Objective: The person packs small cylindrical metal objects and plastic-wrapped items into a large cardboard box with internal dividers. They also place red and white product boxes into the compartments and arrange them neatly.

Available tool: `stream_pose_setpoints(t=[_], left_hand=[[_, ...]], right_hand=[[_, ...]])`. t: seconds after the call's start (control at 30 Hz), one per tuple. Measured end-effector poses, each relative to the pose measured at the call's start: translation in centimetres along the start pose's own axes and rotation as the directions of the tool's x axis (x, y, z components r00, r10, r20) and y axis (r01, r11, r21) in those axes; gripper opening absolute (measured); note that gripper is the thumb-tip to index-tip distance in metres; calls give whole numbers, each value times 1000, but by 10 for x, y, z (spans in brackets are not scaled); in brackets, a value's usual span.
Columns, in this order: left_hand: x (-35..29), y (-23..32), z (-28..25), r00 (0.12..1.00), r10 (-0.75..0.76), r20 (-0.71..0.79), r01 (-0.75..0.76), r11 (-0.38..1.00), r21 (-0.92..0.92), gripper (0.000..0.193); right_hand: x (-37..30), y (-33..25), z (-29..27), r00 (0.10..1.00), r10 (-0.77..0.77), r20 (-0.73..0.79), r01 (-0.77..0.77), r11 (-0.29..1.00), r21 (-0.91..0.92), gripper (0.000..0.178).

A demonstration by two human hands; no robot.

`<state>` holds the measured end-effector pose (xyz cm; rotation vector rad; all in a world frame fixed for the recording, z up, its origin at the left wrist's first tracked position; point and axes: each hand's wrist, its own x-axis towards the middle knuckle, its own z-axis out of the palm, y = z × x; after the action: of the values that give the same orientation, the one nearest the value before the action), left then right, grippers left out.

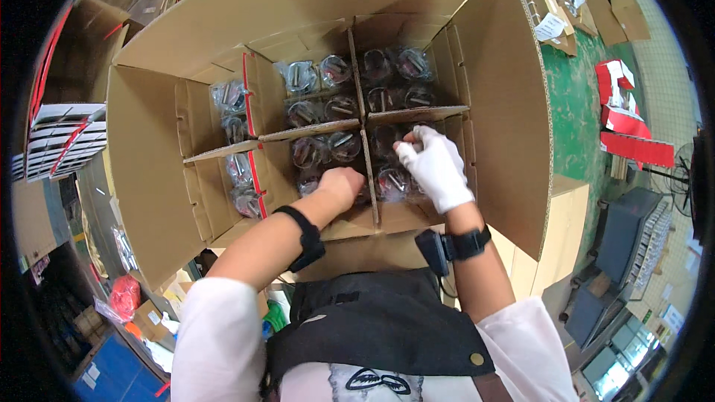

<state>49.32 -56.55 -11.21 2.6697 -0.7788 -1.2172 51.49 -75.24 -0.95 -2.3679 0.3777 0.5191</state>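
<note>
Honestly, keep the clear-plastic-wrapped round pieces (pixel 345 147) just ahead of the bare left hand (pixel 344 184) (grip hidden, can't tell) from snagging the brown cardboard divider (pixel 366 155) to its right; white-gloved right hand (pixel 436 170) is half-curled, hold unclear.

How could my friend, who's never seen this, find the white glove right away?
Start at the big open cardboard box in the middle. Look over its near right compartment for the person's right hand. The white glove is on that one; the neighbouring left hand is bare.
</note>
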Motion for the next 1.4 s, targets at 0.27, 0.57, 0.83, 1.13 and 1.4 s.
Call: stream_pose_setpoints(t=[0.27,0.57,0.83,1.13,1.4], left_hand=[[36,-30,27,983,124,132,-149,968,200,23],[-31,-78,42,783,-478,399,621,548,-560,42],[-31,-31,21,831,-449,328,467,884,28,33],[-14,-61,55,904,-298,306,342,935,-99,31],[-257,-60,-61,835,-480,-270,74,584,-808,27]], right_hand=[[-59,24,-35,998,7,-66,6,980,199,22],[-78,43,-55,990,-142,3,129,911,392,17],[-86,59,-57,977,-214,20,195,921,336,17],[-103,32,-36,947,-270,174,195,914,357,15],[-106,-87,70,541,-785,302,726,617,303,26]])
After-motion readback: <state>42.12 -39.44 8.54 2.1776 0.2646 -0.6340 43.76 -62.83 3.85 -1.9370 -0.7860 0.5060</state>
